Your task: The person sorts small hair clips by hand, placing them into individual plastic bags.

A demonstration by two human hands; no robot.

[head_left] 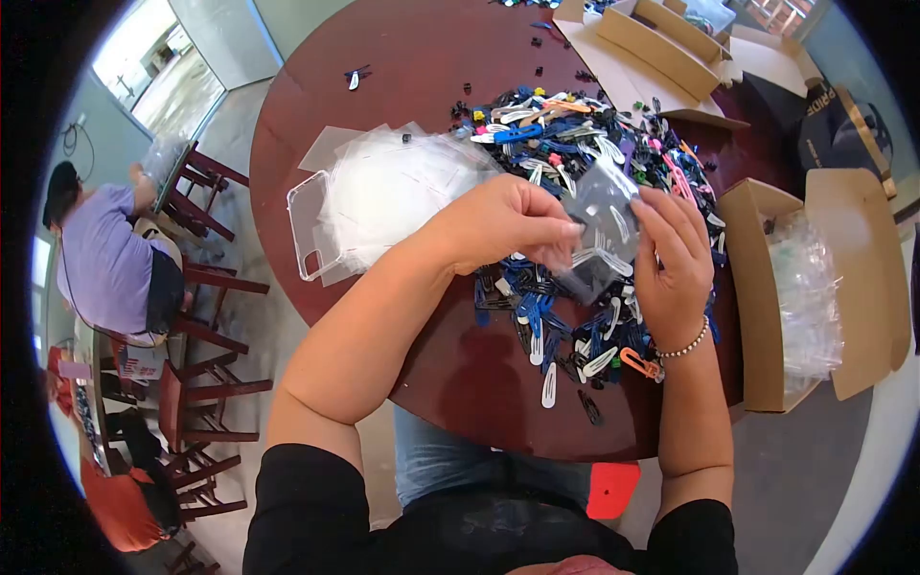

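A small clear plastic bag is stretched between my two hands above a heap of hair clips. My left hand pinches its left side between thumb and fingers. On the opposite side, my right hand grips the bag's edge, a beaded bracelet on that wrist. Pale clips show in or through the clear plastic. Beneath lies the pile of hair clips, in blue, black, white, pink and orange. Left of it, partly behind my left forearm, spreads a stack of clear plastic bags.
A clear phone case lies at the stack's left edge. At right stands an open cardboard box holding filled clear bags. More cardboard boxes sit at the back. Two people sit at other tables on the left, near wooden stools.
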